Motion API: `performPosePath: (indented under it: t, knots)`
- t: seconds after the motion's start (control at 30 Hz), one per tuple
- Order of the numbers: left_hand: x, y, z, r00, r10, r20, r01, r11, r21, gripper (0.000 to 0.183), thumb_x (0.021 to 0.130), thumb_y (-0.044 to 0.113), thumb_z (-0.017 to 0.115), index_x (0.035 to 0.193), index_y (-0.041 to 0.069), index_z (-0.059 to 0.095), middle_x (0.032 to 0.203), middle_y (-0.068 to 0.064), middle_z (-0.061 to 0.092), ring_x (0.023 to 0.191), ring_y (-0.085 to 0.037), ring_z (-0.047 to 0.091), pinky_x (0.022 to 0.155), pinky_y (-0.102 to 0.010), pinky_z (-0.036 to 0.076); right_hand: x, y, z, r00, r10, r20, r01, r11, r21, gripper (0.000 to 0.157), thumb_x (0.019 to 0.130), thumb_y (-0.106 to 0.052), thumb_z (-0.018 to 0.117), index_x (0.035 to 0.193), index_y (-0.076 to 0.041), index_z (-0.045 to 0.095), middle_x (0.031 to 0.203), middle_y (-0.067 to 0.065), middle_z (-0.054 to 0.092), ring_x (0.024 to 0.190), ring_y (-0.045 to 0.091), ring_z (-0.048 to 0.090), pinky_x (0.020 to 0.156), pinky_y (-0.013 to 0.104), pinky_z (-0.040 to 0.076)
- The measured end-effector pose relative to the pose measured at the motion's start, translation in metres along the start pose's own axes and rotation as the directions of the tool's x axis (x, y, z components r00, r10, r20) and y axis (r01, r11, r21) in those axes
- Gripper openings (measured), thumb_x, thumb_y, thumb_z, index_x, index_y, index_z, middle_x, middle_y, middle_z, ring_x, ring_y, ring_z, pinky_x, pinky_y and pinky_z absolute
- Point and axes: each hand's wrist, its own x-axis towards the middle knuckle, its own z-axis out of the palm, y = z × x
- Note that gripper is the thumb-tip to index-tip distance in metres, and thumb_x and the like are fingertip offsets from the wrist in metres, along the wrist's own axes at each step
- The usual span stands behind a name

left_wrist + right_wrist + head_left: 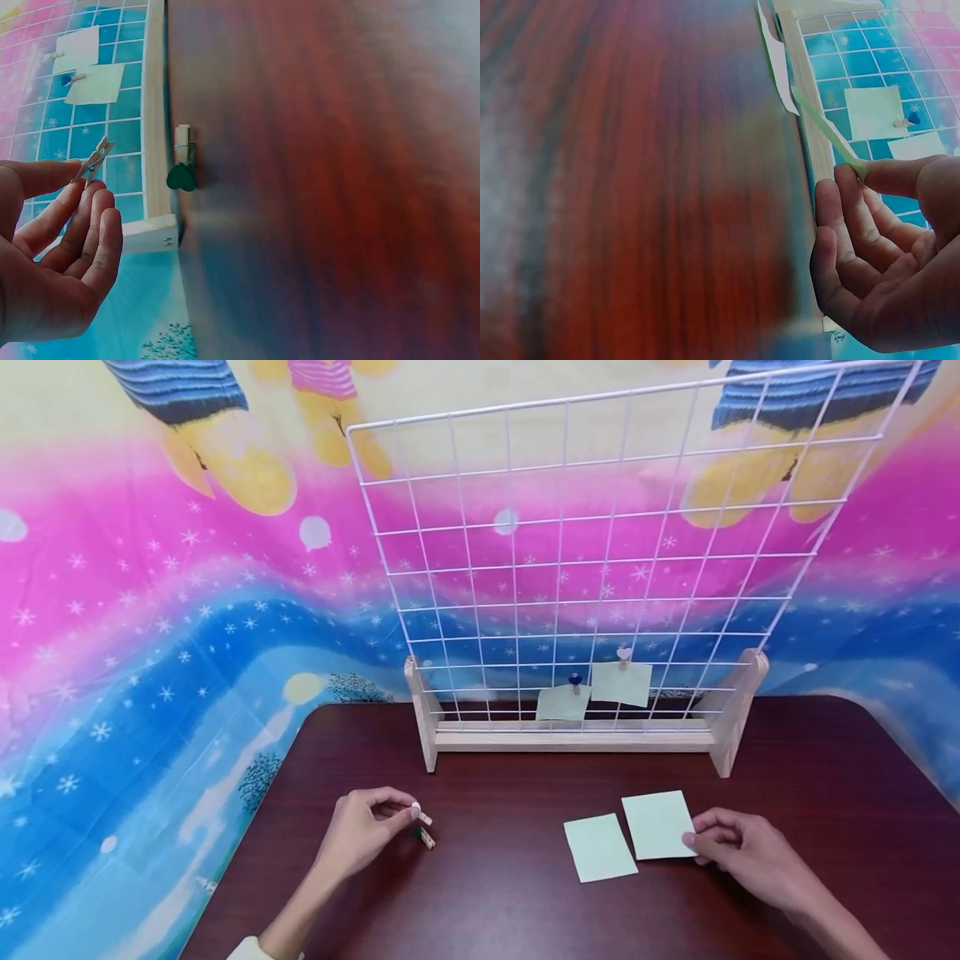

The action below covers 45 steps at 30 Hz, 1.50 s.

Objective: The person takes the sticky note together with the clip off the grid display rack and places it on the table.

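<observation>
My left hand pinches a small wooden clothespin between thumb and fingertips, above the table at the left. Lying on the table close by is a second clothespin with a green heart. On the right, my right hand pinches a pale green paper note at its edge. In the right wrist view that held note is seen nearly edge-on. Just left of it, another pale green note lies on the table.
A white wire grid stands in a wooden base at the table's back. Two notes hang low on it, one by a blue-heart clip, the other by a white-heart clip. Behind is a colourful printed cloth.
</observation>
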Motion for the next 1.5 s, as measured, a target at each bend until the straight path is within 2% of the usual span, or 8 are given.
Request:
performPosePath:
  t: [0.3,0.6,0.9,1.07,1.27,1.5]
  knots:
    - [-0.009,-0.018,-0.002,0.997,-0.049,0.051,0.047,0.998,0.037,0.005,0.089,0.014,0.087,0.090,0.017,0.083,0.082,0.004,0.081,0.074,-0.006,0.075,0.067,-0.019,0.056,-0.002,0.002,0.004,0.999,-0.019,-0.035,0.014,0.991,-0.131,0.022,0.101,-0.031,0.076,0.108,-0.011,0.072,0.082,-0.009,0.077,0.075,0.000,0.066,0.074,0.020,0.041]
    - [-0.016,-0.032,-0.001,0.992,-0.072,0.103,0.069,0.997,0.034,0.003,0.089,0.014,0.086,0.091,0.014,0.083,0.082,0.002,0.081,0.072,-0.010,0.076,0.063,-0.019,0.054,-0.002,0.005,0.007,0.993,-0.083,-0.079,0.062,0.971,-0.231,0.015,0.100,-0.029,0.077,0.103,-0.015,0.073,0.077,-0.015,0.073,0.069,-0.004,0.059,0.070,0.021,0.040]
    - [-0.017,-0.035,-0.002,0.990,-0.075,0.121,0.070,0.997,0.045,0.004,0.089,0.014,0.086,0.090,0.013,0.083,0.081,0.001,0.080,0.071,-0.011,0.074,0.060,-0.020,0.053,0.000,0.003,0.008,0.995,-0.072,-0.067,0.050,0.958,-0.282,0.016,0.098,-0.031,0.079,0.103,-0.017,0.075,0.081,-0.015,0.074,0.070,-0.006,0.058,0.069,0.022,0.044]
    - [-0.017,-0.039,-0.003,0.993,-0.058,0.106,0.047,0.994,0.096,0.005,0.089,0.014,0.086,0.092,0.014,0.083,0.082,0.004,0.080,0.073,-0.007,0.075,0.064,-0.020,0.056,-0.001,0.003,0.005,0.995,-0.085,-0.058,0.060,0.939,-0.339,0.017,0.098,-0.037,0.079,0.102,-0.021,0.076,0.081,-0.017,0.072,0.072,-0.007,0.059,0.069,0.025,0.047]
    - [-0.015,-0.039,-0.006,0.997,-0.040,0.067,0.029,0.987,0.161,0.006,0.089,0.013,0.086,0.095,0.013,0.083,0.083,0.005,0.081,0.075,-0.005,0.076,0.068,-0.021,0.060,0.002,0.002,-0.002,0.996,-0.064,-0.065,0.035,0.923,-0.383,0.024,0.097,-0.045,0.078,0.106,-0.022,0.078,0.084,-0.014,0.071,0.076,-0.001,0.061,0.068,0.032,0.048]
    - [-0.011,-0.027,-0.011,0.999,-0.017,0.036,0.010,0.982,0.187,0.008,0.091,0.013,0.085,0.099,0.011,0.084,0.080,0.006,0.080,0.070,-0.003,0.075,0.066,-0.021,0.059,0.005,-0.004,-0.004,0.980,-0.155,-0.124,0.097,0.919,-0.383,0.017,0.096,-0.037,0.081,0.103,-0.022,0.078,0.082,-0.015,0.072,0.073,-0.006,0.060,0.066,0.026,0.047]
